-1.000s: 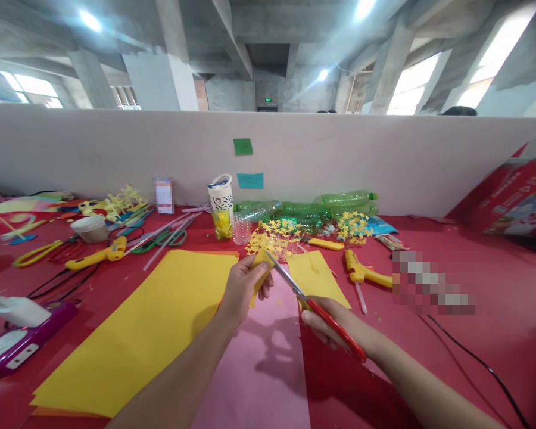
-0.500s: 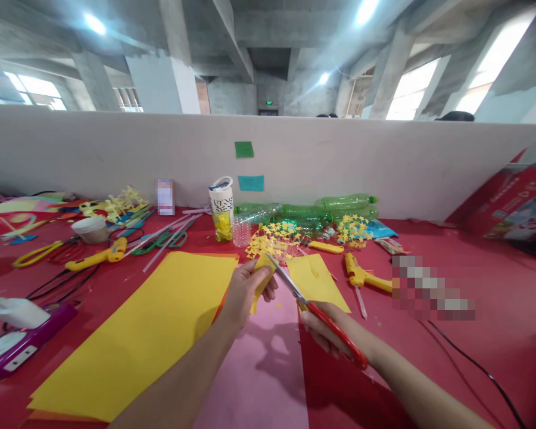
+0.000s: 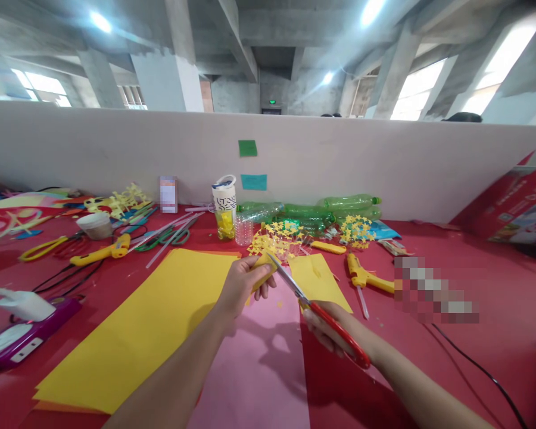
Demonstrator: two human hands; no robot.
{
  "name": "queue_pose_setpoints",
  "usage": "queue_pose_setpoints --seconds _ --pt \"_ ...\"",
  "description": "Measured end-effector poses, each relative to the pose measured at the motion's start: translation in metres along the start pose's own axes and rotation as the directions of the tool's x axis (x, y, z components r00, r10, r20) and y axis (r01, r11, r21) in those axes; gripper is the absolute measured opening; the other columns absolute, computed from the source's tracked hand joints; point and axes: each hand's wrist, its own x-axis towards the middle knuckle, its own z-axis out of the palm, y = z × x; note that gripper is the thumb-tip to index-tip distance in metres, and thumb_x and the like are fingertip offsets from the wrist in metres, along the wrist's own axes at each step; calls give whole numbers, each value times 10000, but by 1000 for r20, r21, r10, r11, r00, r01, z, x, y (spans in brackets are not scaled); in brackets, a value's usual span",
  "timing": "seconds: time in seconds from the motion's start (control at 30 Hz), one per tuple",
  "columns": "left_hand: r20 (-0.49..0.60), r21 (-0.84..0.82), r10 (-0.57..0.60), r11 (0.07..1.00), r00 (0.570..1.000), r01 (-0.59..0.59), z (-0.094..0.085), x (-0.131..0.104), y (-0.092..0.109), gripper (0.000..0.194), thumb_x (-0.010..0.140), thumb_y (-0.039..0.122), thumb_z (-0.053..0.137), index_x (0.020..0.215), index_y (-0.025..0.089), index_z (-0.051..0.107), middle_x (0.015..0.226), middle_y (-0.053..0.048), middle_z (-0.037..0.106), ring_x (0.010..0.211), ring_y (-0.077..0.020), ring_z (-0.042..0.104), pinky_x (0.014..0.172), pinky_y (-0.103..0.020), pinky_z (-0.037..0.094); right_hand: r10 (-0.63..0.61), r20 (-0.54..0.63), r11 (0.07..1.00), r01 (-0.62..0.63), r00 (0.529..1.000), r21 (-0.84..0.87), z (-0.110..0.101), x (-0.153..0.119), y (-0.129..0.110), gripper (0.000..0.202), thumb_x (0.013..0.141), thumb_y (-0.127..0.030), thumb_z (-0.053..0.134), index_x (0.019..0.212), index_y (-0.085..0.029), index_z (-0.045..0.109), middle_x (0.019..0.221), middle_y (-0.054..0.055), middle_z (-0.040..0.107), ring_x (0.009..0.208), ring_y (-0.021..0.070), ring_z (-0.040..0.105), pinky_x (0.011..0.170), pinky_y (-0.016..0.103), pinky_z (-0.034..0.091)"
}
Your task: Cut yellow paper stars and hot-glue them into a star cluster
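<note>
My left hand [image 3: 245, 282] pinches a small piece of yellow paper [image 3: 264, 261] between thumb and fingers, above a pink sheet [image 3: 254, 369]. My right hand [image 3: 333, 325] is closed around the red handles of a pair of scissors [image 3: 297, 289]. The scissor blades point up and left, and their tips meet the edge of the yellow piece. Large yellow sheets [image 3: 147, 322] lie left of the pink one, with orange paper under them. A smaller yellow sheet [image 3: 319, 280] lies to the right, just beyond the scissors.
Yellow paper stars [image 3: 277, 239] cluster behind my hands, near green plastic bottles [image 3: 304, 214] and a white cup [image 3: 224, 205]. Yellow glue guns lie on the right [image 3: 361, 275] and left [image 3: 102, 251]. A purple power strip [image 3: 36, 342] sits at the left edge. A white partition [image 3: 321, 158] stands behind.
My left hand has turned the yellow piece slightly, so its hanging lower strip shows less. The scissors keep nearly the same place at its edge. The whole view has shifted slightly.
</note>
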Motion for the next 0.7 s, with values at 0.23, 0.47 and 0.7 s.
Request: queue_pose_setpoints --seconds 0.23,0.47,0.7 --pt "-24 -61 -37 997 999 35 2 1 -1 187 717 305 559 655 130 579 548 -27 622 339 -74 468 304 -177 297 -10 -11 1000 10 1000 9 2 2 2 434 803 -605 387 667 -193 393 410 -83 376 294 43 292 301 157 262" --pt "20 -36 -48 998 999 48 -3 3 -1 194 714 311 566 637 132 574 556 -32 631 325 -74 471 298 -179 291 8 -2 1000 -8 1000 3 0 3 2 439 791 -611 403 661 -193 387 409 -83 381 286 40 297 286 155 260" --pt "42 -31 -56 998 998 57 -6 4 -1 185 721 307 570 649 137 557 561 -31 630 326 -78 476 293 -173 298 -4 -3 1000 4 1000 5 0 5 4 434 800 -598 398 650 -191 388 405 -83 373 287 39 295 285 156 254"
